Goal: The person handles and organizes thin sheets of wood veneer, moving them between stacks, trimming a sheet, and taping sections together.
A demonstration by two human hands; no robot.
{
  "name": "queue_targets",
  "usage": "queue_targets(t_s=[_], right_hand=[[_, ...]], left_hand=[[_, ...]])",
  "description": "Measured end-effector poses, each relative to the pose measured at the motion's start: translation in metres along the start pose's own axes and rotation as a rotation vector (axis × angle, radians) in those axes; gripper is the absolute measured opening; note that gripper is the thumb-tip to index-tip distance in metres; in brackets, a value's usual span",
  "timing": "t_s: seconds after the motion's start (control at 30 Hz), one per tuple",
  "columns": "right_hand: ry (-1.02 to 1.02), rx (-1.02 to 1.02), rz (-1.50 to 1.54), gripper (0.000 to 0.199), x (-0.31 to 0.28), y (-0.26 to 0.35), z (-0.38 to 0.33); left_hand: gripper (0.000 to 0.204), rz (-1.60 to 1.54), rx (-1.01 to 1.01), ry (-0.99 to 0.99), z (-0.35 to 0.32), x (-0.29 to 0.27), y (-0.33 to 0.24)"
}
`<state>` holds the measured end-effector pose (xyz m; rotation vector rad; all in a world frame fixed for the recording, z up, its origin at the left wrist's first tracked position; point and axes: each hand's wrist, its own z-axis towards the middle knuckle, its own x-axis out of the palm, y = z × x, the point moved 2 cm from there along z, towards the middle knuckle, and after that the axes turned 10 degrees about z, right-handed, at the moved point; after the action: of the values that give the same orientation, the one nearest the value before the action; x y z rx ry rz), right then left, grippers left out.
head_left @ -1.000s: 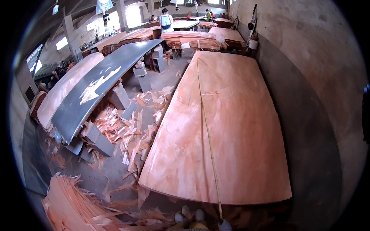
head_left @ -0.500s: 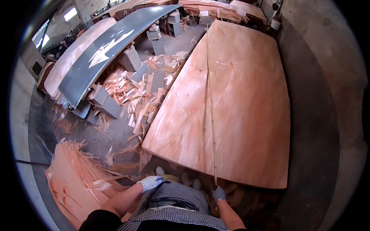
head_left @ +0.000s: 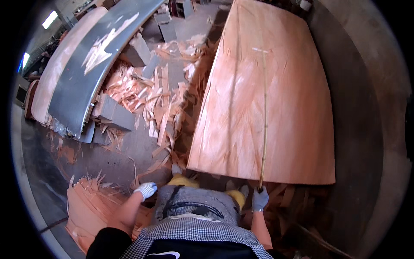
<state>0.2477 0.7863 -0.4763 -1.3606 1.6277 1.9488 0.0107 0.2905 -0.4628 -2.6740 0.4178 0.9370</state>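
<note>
My right hand, in a grey glove, is wrapped round the near end of a long thin bamboo pole. The pole reaches away over a large stack of reddish wood veneer sheets, and its far part is faint against them. A dark line, seemingly the pole's shadow, runs along the sheets to its left. My left hand, in a white striped glove, hangs beside my checked apron with its fingers loosely extended and nothing visible in them.
A heap of torn veneer lies at lower left. Veneer scraps litter the floor to the left of the stack. Farther left, a long dark panel rests on grey blocks. A wall stands along the right.
The pole has swung to the right over the veneer, with my right hand still holding it. My left hand has come away from the apron's front to the left. The view has shifted.
</note>
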Motion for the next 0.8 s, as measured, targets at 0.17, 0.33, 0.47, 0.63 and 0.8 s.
queue_targets(t_s=[0.17, 0.33, 0.47, 0.63, 0.8], right_hand=[[-0.026, 0.15, 0.075, 0.025, 0.044, 0.065, -0.018], [-0.041, 0.12, 0.063, 0.025, 0.116, 0.076, -0.034], [0.313, 0.3, 0.029, 0.037, 0.182, 0.075, -0.1], [0.324, 0.246, -0.01, 0.04, 0.22, 0.097, -0.165], [0.132, 0.178, 0.069, 0.033, 0.211, 0.23, -0.14]], left_hand=[[0.039, 0.212, -0.062, 0.198, 0.007, -0.049, 0.097], [0.043, 0.319, 0.11, 0.172, 0.053, -0.095, 0.129], [0.045, 0.139, 0.322, 0.117, 0.064, -0.142, 0.072], [0.048, 0.185, 0.425, 0.321, 0.092, -0.167, 0.052], [0.052, 0.293, 0.507, 0.328, 0.13, -0.215, 0.075]])
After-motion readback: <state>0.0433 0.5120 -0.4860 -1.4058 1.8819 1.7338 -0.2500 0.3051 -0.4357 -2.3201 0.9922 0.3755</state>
